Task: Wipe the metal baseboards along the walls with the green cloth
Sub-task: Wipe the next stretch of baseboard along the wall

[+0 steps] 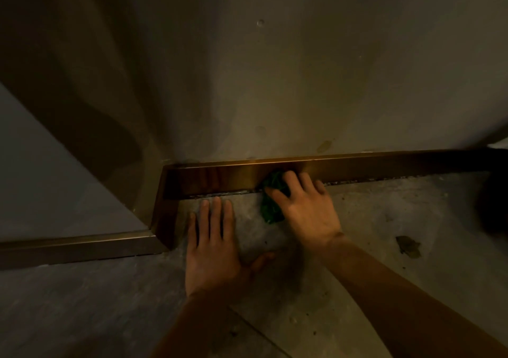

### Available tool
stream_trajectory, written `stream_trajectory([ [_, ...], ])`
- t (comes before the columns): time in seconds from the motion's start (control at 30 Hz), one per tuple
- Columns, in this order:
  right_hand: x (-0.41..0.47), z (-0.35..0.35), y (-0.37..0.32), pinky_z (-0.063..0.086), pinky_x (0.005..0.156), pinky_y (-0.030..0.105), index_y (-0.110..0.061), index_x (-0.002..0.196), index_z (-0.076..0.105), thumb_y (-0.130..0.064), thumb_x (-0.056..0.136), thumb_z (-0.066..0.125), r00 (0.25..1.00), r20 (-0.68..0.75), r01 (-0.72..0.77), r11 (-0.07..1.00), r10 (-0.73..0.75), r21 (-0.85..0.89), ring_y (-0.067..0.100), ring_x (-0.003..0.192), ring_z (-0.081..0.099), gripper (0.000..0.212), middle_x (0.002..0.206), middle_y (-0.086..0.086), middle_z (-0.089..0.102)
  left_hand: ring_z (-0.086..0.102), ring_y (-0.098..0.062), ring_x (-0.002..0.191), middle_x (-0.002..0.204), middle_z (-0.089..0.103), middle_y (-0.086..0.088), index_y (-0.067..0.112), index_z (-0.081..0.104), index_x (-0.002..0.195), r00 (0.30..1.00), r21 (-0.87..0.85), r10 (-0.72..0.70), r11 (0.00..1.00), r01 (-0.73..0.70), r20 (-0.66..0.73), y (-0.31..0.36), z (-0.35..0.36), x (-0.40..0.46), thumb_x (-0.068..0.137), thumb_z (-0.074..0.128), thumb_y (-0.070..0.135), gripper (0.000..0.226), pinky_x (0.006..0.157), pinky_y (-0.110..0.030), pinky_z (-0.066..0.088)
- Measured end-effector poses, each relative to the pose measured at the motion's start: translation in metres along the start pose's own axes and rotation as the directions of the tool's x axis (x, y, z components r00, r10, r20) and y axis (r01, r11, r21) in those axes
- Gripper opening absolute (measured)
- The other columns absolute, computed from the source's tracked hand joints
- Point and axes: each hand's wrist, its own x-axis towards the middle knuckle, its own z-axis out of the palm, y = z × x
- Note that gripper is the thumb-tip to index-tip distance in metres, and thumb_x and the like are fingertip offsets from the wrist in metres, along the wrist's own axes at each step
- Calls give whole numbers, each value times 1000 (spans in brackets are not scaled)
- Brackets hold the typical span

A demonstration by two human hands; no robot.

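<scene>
A bronze-coloured metal baseboard [371, 166] runs along the foot of the wall ahead, turns at an outer corner [165, 212] on the left and continues along the nearer left wall [74, 247]. My right hand [305, 206] presses a crumpled green cloth [272, 198] against the baseboard's lower edge, a little right of the corner. The cloth shows only beside and under my fingers. My left hand [214, 247] lies flat on the floor, fingers spread, just in front of the corner, holding nothing.
The floor [371, 234] is dusty grey concrete with a dark stain [408, 246] to the right. A grubby pale wall [275, 82] rises above the baseboard. A dark shape [494, 201] stands at the far right edge. The light is dim.
</scene>
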Motion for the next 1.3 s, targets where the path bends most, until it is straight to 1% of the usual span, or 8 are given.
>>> stream_trajectory([
  [0.2,-16,0,23,54,82,50,-27,133,54,-24,80,70,986,-4,-167,986,167,24,37,114,48,56,130,14,46,-15,-26,154,170,-3,-10,15,1,160,1000,-15,0,1000,0,-16,-1,1,0,69,20,102,127,125,-56,5],
  [0.43,-31,-18,9,55,67,37,-33,128,51,-43,78,69,910,-61,-356,850,409,388,25,102,53,54,118,2,45,-29,-21,150,168,-20,-3,24,-16,157,995,-118,29,993,-17,98,-9,-11,5,60,15,106,131,125,-52,-8],
  [0.53,-30,-28,-3,54,74,35,-37,122,53,-41,77,70,845,71,-432,599,531,674,20,97,56,48,114,-2,49,-6,-18,154,169,-4,4,38,-17,155,995,-305,40,952,-11,87,-9,-26,3,56,30,106,129,125,-51,9],
  [0.67,-31,-43,-17,59,75,25,-37,103,63,-26,77,76,842,358,-404,30,404,914,7,98,64,31,100,-12,66,30,-16,146,164,24,9,57,-16,149,983,-540,176,832,-123,47,7,-56,-1,62,65,87,122,115,-45,35],
  [0.83,-43,-63,-13,61,80,34,-39,104,68,-47,61,89,910,405,-375,-236,92,897,11,100,70,48,106,-9,74,58,-12,119,135,61,9,47,24,143,951,-403,303,864,-303,-65,4,-101,-1,83,72,56,78,92,-28,47],
  [0.97,-53,-81,-6,59,84,31,-40,111,65,-28,54,96,957,290,-289,-120,-10,950,9,107,66,66,114,-9,70,64,-24,113,124,67,2,29,40,137,943,-250,320,909,-333,-90,-6,-138,-2,88,68,33,56,87,-38,51],
  [1.1,-53,-100,-12,58,70,28,-28,91,61,-8,66,89,983,112,-135,155,148,979,19,90,67,43,99,0,66,66,-27,99,108,69,4,33,41,120,927,-121,342,924,-361,-155,-7,-164,-12,82,70,29,48,72,-37,46],
  [1.3,-68,-130,-10,58,64,24,-28,79,51,-7,75,82,948,-40,-111,442,317,890,8,82,63,38,87,-8,63,55,-24,112,120,64,2,29,53,127,922,90,335,942,-323,-196,-12,-194,-20,77,74,33,54,92,-40,42],
])
